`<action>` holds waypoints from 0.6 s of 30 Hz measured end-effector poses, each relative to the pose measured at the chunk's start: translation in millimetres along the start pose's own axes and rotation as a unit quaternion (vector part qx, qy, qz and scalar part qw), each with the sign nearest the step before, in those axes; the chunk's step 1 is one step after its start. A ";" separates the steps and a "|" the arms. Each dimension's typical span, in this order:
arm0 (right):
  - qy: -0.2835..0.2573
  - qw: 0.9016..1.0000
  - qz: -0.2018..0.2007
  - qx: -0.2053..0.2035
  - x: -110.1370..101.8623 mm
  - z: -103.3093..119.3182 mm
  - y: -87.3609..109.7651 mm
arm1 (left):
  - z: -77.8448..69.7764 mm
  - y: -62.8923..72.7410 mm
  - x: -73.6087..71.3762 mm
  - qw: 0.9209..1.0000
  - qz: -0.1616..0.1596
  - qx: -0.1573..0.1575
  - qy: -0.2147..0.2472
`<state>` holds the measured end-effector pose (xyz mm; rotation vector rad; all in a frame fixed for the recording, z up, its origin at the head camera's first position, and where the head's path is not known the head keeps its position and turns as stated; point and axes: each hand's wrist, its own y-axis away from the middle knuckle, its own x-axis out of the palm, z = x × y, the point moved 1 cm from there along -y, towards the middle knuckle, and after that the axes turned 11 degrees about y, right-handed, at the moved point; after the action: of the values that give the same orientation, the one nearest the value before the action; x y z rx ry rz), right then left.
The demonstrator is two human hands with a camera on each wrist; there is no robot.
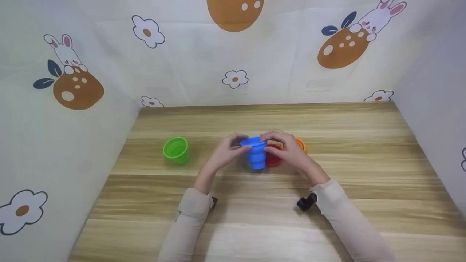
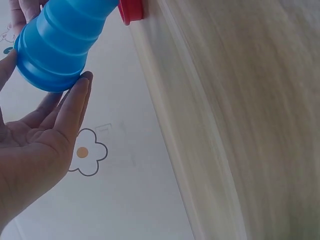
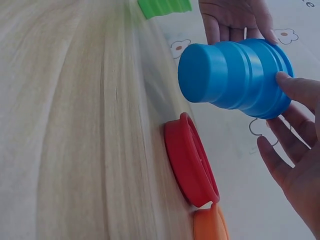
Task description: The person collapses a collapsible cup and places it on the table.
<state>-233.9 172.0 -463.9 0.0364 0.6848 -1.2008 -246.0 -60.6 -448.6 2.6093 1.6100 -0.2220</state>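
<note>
A blue ribbed collapsible cup, drawn out to a tall stepped shape, is held with its wide mouth up and its narrow base down. My left hand holds the left side of its rim between thumb and fingers. On the opposite side, my right hand grips the rim, thumb in front and fingers at the back. The right wrist view shows the blue cup raised off the wood. Just behind it lies a flattened red cup, partly covered by my right hand in the head view.
An orange cup, mostly hidden behind my right hand, sits beside the red one. To the left stands an extended green cup. The wooden table meets patterned cloth walls at the back and sides.
</note>
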 end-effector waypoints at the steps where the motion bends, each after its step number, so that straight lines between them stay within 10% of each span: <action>1: -0.009 1.000 0.002 0.004 -0.5 0.2 0.4 | -0.2 0.2 0.3 1.000 0.005 0.004 -0.001; 18: -0.063 0.998 0.003 0.023 -7.1 -0.7 4.3 | -10.5 5.1 6.6 0.986 0.034 0.074 -0.143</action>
<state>-231.8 180.0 -462.3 0.0011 0.5473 -1.2030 -237.6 -55.7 -439.4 2.5829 1.4564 -0.7017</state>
